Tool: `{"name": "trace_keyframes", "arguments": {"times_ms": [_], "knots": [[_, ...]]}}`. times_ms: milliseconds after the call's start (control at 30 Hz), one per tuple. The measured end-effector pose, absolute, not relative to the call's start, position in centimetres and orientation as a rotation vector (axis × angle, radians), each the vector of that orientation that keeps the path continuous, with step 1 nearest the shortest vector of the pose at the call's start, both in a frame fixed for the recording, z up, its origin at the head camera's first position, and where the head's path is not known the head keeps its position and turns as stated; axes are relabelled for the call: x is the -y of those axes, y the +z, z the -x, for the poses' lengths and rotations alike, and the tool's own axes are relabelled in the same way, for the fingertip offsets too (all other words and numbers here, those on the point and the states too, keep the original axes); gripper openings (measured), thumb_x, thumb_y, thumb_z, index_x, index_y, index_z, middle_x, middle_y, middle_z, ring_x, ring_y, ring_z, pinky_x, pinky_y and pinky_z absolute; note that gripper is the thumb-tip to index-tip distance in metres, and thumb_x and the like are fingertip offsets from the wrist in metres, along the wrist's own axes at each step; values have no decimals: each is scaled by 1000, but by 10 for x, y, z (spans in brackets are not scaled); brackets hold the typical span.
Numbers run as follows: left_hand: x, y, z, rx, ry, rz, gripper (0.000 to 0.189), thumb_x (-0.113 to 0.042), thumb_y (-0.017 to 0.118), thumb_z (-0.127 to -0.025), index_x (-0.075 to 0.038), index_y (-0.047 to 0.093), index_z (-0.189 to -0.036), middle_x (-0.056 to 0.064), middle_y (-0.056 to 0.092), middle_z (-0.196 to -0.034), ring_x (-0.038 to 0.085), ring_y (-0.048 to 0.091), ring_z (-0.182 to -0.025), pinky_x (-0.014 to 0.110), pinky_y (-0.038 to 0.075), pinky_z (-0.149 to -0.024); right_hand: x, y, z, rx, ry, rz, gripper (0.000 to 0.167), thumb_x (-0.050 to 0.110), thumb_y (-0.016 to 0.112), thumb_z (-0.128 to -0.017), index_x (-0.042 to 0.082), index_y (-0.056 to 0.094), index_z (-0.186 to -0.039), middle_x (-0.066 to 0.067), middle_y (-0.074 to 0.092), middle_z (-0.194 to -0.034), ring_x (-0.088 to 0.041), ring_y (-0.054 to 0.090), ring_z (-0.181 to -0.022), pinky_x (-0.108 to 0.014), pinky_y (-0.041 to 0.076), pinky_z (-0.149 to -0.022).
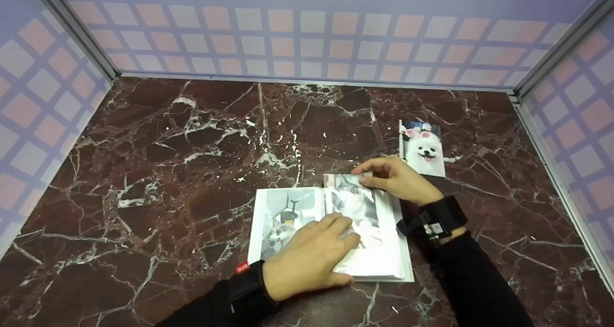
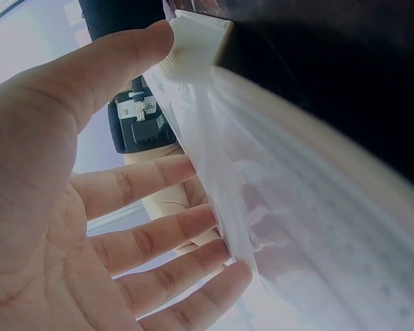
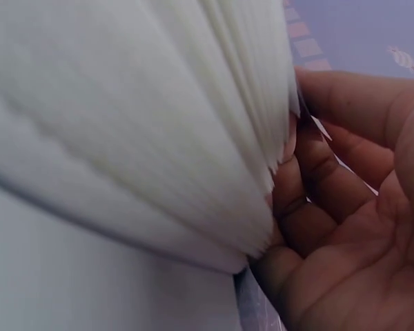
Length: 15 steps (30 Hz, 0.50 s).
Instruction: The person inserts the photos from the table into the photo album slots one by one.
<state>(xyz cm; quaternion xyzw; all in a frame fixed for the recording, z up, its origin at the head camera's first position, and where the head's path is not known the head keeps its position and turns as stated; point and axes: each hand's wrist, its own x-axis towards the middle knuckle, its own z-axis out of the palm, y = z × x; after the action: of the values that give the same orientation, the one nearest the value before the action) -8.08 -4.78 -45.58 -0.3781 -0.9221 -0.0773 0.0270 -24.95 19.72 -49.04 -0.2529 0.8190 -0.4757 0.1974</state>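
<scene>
A photo album [image 1: 403, 268] with clear sleeves lies open on the marble tabletop. Its left page carries a picture [image 1: 297, 202] of a cat. On the right page, a cat photo [image 1: 352, 200] sits partly in the sleeve, its upper edge sticking out past the page top. My right hand [image 1: 395, 178] pinches that photo near its upper right corner between thumb and fingers. The left hand [image 1: 312, 252] rests across the lower part of the album with fingers spread and loose. In the left wrist view, the fingertips touch the glossy sleeve [image 2: 262, 200]. Stacked page edges [image 3: 214, 124] adjoin the right fingers.
A card with a white fluffy dog [image 1: 424, 152] lies beyond the right hand. Checkered panels [image 1: 307, 44] wall the table at the back and both sides. Dark marble [image 1: 182, 173] stretches left of the album.
</scene>
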Motion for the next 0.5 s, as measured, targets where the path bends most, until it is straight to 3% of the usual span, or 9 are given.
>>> {"name": "trace_keyframes", "arguments": {"times_ms": [167,500], "knots": [[48,-455,81,2862,-239,1168,63,-63,87,-80,-22,69,-123,4,65,-140,22,62,-130,37,63,-98,-196,-491,250,-2294,-1336,693,20,15,71,-103,13,79,-121,-10,76,-109,-8,66,-85,-18,56,-76],[47,-454,81,2893,-247,1165,61,-62,87,-81,-21,70,-124,6,65,-141,24,61,-133,39,62,-102,-196,-490,248,-2269,-1318,695,19,17,74,-101,13,80,-119,-9,76,-100,-8,65,-81,-19,54,-73]]}}
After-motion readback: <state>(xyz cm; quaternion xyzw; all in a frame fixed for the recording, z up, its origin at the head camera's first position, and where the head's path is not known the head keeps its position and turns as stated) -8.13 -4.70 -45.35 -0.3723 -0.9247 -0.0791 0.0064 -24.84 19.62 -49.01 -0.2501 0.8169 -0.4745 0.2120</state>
